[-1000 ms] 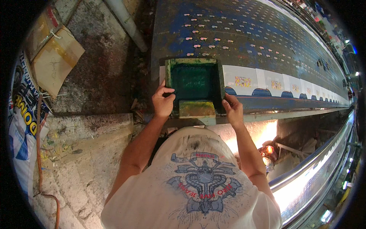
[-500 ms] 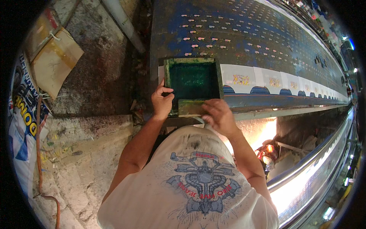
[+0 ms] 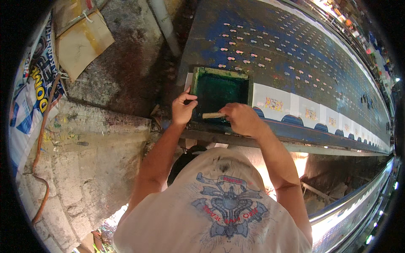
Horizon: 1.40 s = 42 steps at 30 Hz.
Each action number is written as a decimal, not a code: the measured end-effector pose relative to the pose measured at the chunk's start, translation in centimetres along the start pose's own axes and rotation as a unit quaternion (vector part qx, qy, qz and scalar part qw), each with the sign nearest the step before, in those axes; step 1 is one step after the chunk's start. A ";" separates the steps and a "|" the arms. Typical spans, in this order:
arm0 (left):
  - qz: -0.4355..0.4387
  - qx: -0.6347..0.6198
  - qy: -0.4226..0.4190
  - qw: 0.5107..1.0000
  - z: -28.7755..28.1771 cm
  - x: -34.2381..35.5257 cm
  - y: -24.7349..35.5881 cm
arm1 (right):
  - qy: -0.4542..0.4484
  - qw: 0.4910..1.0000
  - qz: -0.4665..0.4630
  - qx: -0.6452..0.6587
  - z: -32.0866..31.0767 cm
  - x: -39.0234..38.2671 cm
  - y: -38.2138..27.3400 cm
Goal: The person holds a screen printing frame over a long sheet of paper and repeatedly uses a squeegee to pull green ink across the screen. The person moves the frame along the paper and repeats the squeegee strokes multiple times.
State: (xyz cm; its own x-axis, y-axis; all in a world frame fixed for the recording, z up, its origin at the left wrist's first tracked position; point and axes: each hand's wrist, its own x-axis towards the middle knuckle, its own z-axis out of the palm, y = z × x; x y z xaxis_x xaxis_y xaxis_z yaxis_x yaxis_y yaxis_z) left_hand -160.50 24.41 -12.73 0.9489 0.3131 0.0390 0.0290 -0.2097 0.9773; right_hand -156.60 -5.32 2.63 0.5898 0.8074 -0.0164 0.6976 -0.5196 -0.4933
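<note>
Tilted up from its flat position a moment ago, the bar [image 3: 213,115] now shows its narrow edge over the near end of the green frame [image 3: 222,73], gripped in our right hand [image 3: 243,119]. Our left hand [image 3: 183,109] pinches the frame's left rim. We have the frame on the table [image 3: 203,45], beside white sheets [image 3: 262,91].

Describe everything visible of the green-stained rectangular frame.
The green-stained rectangular frame has raised, worn yellow-green edges, apparently wood, around a dark green recess. It lies flat on the long blue-stained dark table. The left hand's grip touches its left edge; the right hand's grip holds a flat tan strip over its near end, contact unclear.
</note>
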 end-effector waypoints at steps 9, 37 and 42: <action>-0.034 -0.118 0.016 0.992 0.2 0.1 -0.1 | 0.094 0.993 0.029 -0.061 -1.6 6.8 6.4; 0.597 -0.121 0.006 0.793 -18.1 2.6 35.8 | 0.088 0.993 0.015 -0.081 5.1 -3.6 -5.6; 0.735 0.053 -0.150 0.660 -24.4 2.7 45.7 | 0.182 0.979 -0.029 -0.089 3.2 -3.4 -6.5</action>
State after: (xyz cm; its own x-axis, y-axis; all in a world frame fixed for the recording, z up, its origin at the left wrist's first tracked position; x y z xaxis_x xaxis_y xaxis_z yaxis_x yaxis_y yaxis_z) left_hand -164.28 38.27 37.14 -0.0037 -0.4931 0.8700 -0.9844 -0.1513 -0.0900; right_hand -164.42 -3.76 3.15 0.6309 0.7007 0.3330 0.7744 -0.5429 -0.3249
